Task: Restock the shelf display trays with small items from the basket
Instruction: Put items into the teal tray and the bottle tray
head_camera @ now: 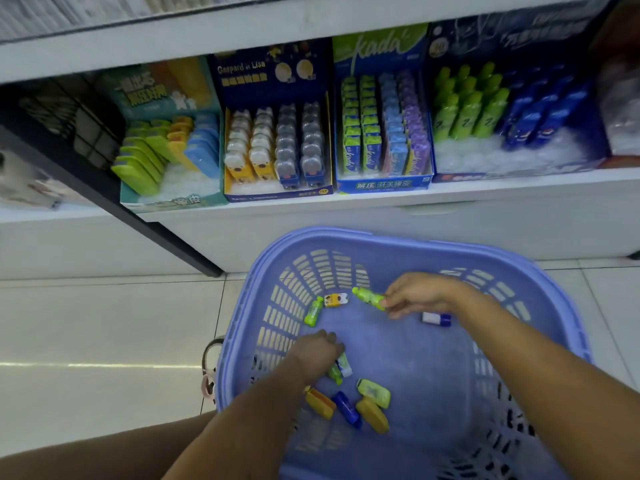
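As the white shelf [502,188] sat low, just above the floor, the lilac basket [363,233] stood on the tiles right in front of it, probably so both hands could work between the two with little reach. Four display trays stood side by side on the shelf. The far-right tray [519,169], stocked with green and blue bottle-shaped pieces, showed bare white filler along its front, likely a gap to fill.

The right hand [422,294] pinched a green bottle piece [369,298] by one end near the basket's far wall, probably because it matched that tray. The left hand [318,355] had its fingers curled down round a green-and-white piece [341,370] on the basket floor.

Loose in the basket lay a second green bottle [313,311], a yellow bear-faced piece [335,300], a blue-and-white piece [436,319] and a lime flat piece [374,392].
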`<state>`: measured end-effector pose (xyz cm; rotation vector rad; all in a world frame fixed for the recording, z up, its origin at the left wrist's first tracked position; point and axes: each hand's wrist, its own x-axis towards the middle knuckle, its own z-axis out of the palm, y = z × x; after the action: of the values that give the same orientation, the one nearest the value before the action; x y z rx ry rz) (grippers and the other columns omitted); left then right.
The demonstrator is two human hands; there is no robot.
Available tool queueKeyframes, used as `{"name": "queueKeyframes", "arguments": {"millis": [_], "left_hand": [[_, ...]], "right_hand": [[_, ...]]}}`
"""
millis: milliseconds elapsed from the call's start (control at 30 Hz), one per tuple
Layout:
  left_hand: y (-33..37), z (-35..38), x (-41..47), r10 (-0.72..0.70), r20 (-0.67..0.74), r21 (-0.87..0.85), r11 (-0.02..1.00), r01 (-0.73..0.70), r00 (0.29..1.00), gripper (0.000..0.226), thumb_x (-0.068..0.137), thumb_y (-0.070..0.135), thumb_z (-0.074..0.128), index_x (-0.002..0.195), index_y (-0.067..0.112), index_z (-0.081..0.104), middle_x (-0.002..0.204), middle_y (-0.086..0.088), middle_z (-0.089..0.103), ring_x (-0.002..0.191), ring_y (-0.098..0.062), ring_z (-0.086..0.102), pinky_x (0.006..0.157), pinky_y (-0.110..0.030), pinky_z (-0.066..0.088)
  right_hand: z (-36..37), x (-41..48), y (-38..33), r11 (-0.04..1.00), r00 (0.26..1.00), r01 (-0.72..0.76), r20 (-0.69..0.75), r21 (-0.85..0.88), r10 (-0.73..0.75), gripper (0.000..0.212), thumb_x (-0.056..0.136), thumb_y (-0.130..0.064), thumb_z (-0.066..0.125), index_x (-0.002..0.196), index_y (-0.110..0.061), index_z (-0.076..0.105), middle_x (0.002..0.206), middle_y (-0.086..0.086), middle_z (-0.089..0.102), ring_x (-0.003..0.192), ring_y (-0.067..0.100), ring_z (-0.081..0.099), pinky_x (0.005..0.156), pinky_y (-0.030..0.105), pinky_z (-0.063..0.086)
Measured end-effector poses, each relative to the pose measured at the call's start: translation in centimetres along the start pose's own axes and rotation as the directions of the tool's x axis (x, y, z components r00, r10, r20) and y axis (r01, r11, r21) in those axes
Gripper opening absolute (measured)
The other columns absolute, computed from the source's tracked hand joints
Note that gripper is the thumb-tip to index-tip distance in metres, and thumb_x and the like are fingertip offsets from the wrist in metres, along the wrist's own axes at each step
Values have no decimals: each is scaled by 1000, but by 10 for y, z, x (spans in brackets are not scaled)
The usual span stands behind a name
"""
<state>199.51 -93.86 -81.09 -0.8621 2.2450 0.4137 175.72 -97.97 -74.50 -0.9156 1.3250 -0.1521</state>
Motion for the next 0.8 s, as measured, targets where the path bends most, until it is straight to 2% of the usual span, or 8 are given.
{"name": "queueKeyframes", "arguments": {"millis": [233, 333, 367, 433, 500, 567, 667, 800], "left_hand": [[19, -22, 8, -102, 74, -199, 973, 114, 992, 44, 86, 23, 66, 122, 3, 52, 125, -20, 50, 117, -37, 48, 97, -45, 41], [23, -37, 3, -215, -32, -594, 790, 154, 976, 20, 84, 18, 68, 74, 13, 52, 77, -4, 54, 90, -27, 58, 79, -37, 42], [23, -44, 3, -239, -43, -739, 661, 130, 970, 31, 85, 17, 67, 62, 16, 46, 63, 2, 48, 75, -20, 57, 72, -36, 40], [28, -66, -7, -223, 5, -987, 157, 40, 975, 31, 91, 11, 59, 62, 12, 49, 59, 0, 50, 66, -15, 56, 72, -36, 49], [33, -95, -19, -140, 8, -911, -409, -50, 990, 24, 95, 4, 46, 72, 8, 53, 68, -6, 57, 67, -18, 63, 71, -31, 58], [33, -127, -33, -112, -81, -741, -658, -134, 990, 25, 93, -1, 38, 75, 8, 53, 65, -7, 60, 61, -18, 66, 63, -30, 59], [36, -174, -54, -148, -245, -697, -660, -280, 958, 26, 89, -5, 32, 81, 10, 51, 60, -4, 58, 51, -15, 60, 56, -27, 56], [50, -220, -73, -303, -477, -685, -460, -565, 825, 4, 86, 14, 60, 90, 16, 61, 55, 5, 46, 44, -8, 38, 45, -20, 41]], "right_hand": [[-22, -49, -11, 982, 996, 55, 53, 182, -65, 6, 89, 2, 56, 87, 3, 61, 81, 14, 61, 64, 9, 67, 69, 17, 57], [-27, -63, -14, 968, 990, 81, 89, 238, -105, 7, 90, 2, 54, 91, 3, 61, 86, 15, 63, 75, 14, 66, 74, 19, 57], [-29, -67, -15, 964, 987, 93, 102, 249, -122, 8, 90, 2, 54, 91, 2, 61, 87, 14, 63, 76, 14, 66, 75, 19, 57], [-33, -77, -19, 951, 976, 135, 128, 278, -176, 10, 90, 1, 53, 93, 1, 62, 87, 13, 65, 78, 13, 68, 76, 19, 56], [-38, -88, -26, 932, 957, 192, 154, 307, -247, 10, 88, -1, 54, 94, -1, 62, 88, 10, 68, 79, 12, 68, 75, 19, 56], [-43, -101, -38, 908, 934, 253, 160, 334, -319, 14, 82, -4, 57, 94, -1, 62, 87, 7, 70, 77, 12, 69, 73, 19, 56], [-48, -120, -57, 867, 902, 363, 104, 340, -419, 19, 78, -7, 56, 96, -1, 61, 85, 6, 70, 74, 11, 68, 70, 18, 55], [-53, -143, -77, 794, 851, 491, -2, 359, -526, 27, 82, -12, 53, 103, 2, 62, 87, 10, 68, 72, 14, 66, 66, 19, 55]]}}
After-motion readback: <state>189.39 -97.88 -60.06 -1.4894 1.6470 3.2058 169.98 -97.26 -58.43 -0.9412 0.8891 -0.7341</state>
